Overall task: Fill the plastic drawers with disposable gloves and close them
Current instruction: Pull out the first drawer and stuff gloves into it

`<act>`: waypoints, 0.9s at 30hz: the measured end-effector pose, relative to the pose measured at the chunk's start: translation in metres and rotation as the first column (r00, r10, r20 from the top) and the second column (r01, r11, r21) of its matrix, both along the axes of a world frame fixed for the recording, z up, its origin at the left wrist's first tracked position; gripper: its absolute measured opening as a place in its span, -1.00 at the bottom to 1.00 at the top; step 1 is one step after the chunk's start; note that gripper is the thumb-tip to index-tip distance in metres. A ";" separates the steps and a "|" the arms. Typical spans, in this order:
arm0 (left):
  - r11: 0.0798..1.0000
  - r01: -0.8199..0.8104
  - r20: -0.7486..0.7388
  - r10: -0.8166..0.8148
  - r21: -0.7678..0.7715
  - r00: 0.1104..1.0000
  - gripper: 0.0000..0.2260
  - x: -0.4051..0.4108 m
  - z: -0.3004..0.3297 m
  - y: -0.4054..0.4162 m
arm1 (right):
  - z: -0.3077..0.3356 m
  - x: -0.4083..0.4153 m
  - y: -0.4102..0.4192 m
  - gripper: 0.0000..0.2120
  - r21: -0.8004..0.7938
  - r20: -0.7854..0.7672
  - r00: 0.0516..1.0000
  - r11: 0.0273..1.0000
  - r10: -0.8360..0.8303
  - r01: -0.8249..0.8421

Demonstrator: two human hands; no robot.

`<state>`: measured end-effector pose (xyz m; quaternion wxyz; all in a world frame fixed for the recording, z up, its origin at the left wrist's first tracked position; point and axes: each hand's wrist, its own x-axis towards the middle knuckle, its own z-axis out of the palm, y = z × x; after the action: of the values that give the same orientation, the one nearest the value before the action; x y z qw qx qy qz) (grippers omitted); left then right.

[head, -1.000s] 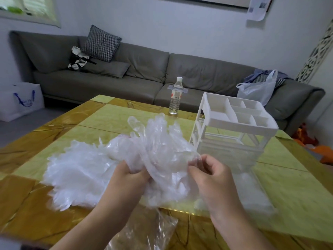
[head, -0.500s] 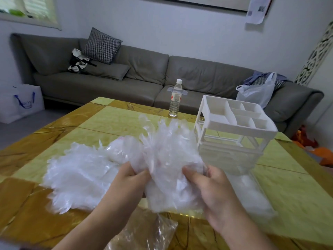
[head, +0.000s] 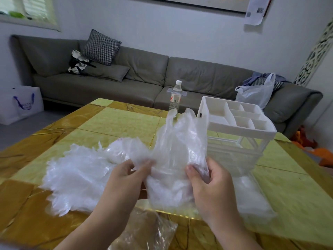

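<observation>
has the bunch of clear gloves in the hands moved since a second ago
Yes. The bunch of clear plastic gloves has shifted right and risen: its top now overlaps the white plastic drawer unit and reaches the clear water bottle.

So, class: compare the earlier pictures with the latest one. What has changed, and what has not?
Both hands, left hand and right hand, still grip the bunch of gloves, now spread wider and raised. The glove pile, drawer unit and bottle stayed put.

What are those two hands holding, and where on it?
A bunch of clear disposable gloves: the left hand pinches its left edge, the right hand grips its right side.
</observation>
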<state>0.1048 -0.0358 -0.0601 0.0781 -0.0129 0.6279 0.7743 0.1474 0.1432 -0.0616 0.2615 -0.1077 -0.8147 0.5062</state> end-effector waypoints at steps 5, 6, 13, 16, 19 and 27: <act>0.999 0.002 0.041 -0.004 0.053 0.999 -0.63 -0.002 0.005 -0.003 | 0.000 0.001 0.003 -0.93 -0.041 -0.008 1.000 0.999 0.006 -0.007; 0.998 0.005 0.044 -0.008 0.065 0.999 -0.62 -0.002 0.004 -0.004 | 0.000 0.001 0.003 -0.93 -0.059 -0.011 1.000 0.998 0.012 -0.012; 0.988 -0.129 -0.020 0.131 0.091 0.991 -0.79 -0.003 0.007 -0.011 | 0.001 -0.001 0.009 -0.89 -0.098 -0.067 0.997 0.995 -0.025 0.018; 0.998 -0.064 -0.064 0.063 -0.012 0.996 -0.76 0.000 0.008 -0.010 | -0.001 0.000 0.011 -0.88 -0.087 -0.083 0.996 0.996 -0.032 0.024; 0.998 0.032 -0.079 -0.036 -0.061 0.996 -0.77 0.002 0.005 -0.008 | -0.001 0.000 0.010 -0.89 -0.073 -0.095 0.995 0.997 -0.012 0.005; 0.999 0.040 -0.076 -0.039 0.014 0.996 -0.91 -0.004 0.006 -0.011 | -0.007 0.000 0.005 -0.91 -0.004 -0.105 0.994 0.999 0.035 -0.035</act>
<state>0.1006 -0.0466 -0.0545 0.0698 0.0294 0.6245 0.7774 0.1470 0.1486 -0.0684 0.2946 -0.0674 -0.8001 0.5182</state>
